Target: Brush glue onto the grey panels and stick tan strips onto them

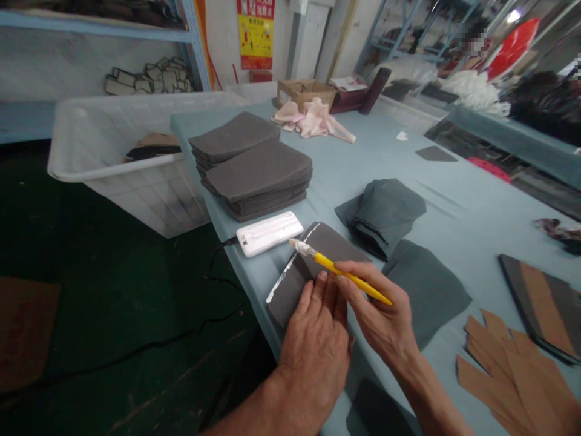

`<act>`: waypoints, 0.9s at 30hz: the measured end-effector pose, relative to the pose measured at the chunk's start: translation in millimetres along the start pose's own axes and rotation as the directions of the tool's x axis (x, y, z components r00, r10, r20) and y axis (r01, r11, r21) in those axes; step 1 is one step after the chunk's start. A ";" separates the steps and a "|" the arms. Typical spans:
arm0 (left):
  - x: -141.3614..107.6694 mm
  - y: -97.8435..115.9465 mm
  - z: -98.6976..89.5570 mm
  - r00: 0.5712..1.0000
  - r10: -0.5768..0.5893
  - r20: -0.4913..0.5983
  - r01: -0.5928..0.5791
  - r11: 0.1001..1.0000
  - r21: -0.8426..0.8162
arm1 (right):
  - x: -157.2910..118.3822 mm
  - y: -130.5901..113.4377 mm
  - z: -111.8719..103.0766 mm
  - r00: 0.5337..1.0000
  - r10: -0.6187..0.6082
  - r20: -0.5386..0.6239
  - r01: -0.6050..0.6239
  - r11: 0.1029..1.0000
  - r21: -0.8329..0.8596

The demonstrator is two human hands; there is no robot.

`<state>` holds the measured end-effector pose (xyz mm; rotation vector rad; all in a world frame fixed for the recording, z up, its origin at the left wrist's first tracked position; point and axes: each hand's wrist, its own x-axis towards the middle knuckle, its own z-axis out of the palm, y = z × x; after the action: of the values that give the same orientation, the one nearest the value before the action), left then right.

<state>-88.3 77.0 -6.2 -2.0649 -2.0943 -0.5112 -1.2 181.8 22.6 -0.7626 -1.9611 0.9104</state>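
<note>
My right hand (381,303) grips a yellow-handled brush (349,278) whose bristle end carries white paste. The brush tip is over the far edge of a dark grey panel (285,303), where a line of white paste (282,280) runs along the border. Flat on that panel lies my left hand (318,339), fingers stretched out and pressing down. Just beyond the panel is a white rectangular device (270,233) with a black cable. Folded dark green fabric (390,212) sits to the right, and another flat green piece (426,284) is beside my right hand.
Stacks of grey panels (258,169) stand at the table's left edge. Brown strips (512,369) and a dark panel with a brown band (544,303) lie at right. Pink cloth (313,118) and a cardboard box (304,94) are at the back. A white plastic bin (136,175) stands left.
</note>
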 end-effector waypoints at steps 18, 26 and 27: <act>-1.8 -3.7 2.3 1.000 0.018 -0.003 -0.018 1.000 -0.008 | 6.2 -6.5 -4.8 0.979 -0.204 0.026 0.205 0.972 -0.113; -8.8 -1.3 12.9 0.996 0.079 -0.033 -0.075 0.993 0.089 | -3.7 -28.4 -6.0 0.897 -0.332 0.292 0.376 0.920 -0.108; -7.7 -0.6 12.9 0.997 0.071 -0.037 -0.068 0.994 0.088 | -2.7 -27.8 -4.9 0.890 -0.334 0.310 0.382 0.918 -0.109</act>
<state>-87.0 74.2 -21.0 -2.0536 -1.9783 -0.4405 -0.6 165.9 46.0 -0.3454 -2.3577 0.6626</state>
